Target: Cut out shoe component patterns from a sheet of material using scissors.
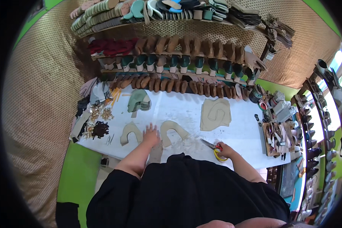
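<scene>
My left hand [151,136] lies on the white table [171,106] with its fingers spread. It is between two beige horseshoe-shaped cut pieces, the left cut piece [126,133] and the right cut piece [167,126]. At the right, my right hand [225,150] grips scissors [216,152] by their red and yellow handles. The blades point up and left, toward the right cut piece, and touch neither piece. Farther back, a stack of beige sheets [205,121] bears a curved outline. Green-grey curved pieces [139,99] lie stacked at the back left.
Gold and dark small parts [100,130] are heaped at the table's left end. A wooden tray [269,141] of tools stands at the right end. Behind the table rise shelves [159,71] of shoe parts and heeled shoes. More shoe racks [311,125] line the far right.
</scene>
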Available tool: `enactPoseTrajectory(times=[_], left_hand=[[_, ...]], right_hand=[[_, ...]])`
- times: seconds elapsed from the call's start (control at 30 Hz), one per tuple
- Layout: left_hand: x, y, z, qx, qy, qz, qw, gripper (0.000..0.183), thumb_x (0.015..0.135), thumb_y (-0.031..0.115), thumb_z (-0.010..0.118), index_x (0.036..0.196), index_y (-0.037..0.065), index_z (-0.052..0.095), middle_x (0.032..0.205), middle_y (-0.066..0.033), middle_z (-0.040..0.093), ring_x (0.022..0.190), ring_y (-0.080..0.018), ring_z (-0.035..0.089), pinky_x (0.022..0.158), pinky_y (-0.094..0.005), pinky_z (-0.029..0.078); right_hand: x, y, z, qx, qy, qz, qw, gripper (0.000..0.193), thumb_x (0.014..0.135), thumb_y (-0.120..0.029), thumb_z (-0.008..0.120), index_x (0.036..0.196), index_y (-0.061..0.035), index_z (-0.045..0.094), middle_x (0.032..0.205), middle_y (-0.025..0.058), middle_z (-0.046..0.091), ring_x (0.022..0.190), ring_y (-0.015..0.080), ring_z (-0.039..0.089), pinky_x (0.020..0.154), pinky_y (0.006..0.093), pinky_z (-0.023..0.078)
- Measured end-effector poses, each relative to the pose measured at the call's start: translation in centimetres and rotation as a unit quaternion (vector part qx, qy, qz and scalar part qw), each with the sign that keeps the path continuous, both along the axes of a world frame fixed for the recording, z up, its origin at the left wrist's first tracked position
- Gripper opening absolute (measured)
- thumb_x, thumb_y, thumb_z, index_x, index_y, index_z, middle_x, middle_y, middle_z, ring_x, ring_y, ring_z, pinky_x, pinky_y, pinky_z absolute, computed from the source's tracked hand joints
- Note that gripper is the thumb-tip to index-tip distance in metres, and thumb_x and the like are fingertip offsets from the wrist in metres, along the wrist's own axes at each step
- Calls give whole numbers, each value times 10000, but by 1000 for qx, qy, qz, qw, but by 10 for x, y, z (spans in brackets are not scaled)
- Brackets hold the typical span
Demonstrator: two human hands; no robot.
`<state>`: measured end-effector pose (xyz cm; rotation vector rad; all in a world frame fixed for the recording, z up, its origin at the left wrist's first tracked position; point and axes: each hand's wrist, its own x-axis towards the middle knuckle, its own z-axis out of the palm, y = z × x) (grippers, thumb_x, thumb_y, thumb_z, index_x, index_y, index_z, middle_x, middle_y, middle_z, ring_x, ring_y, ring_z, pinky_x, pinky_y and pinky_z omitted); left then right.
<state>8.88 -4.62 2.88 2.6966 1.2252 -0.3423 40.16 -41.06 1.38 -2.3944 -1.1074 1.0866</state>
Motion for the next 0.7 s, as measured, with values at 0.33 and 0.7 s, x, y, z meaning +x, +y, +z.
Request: enactPoseTrajectory(times=[0.33, 0.7], left_hand=[[-48, -27, -42, -17, -68, -225, 972, 651, 924, 367, 564, 1513, 218, 332, 1604, -91, 250, 1463, -360, 254, 1141, -591, 237], [-66, -15, -26, -105, -90, -433, 891, 509, 932, 340, 547, 1413, 187, 479, 1509, -78, 430, 1404, -321, 382, 1116, -546, 298]], right_hand=[[-3, 8, 9, -7, -2, -41, 999, 770, 641, -248, 824, 1322, -127, 485, 1169, 151, 632, 1073, 305, 615, 941, 371, 489], [-10, 8, 10, -12, -19, -46, 999, 743, 661, -237, 810, 1316, -121, 479, 1171, 162, 632, 1063, 311, 621, 934, 371, 497]])
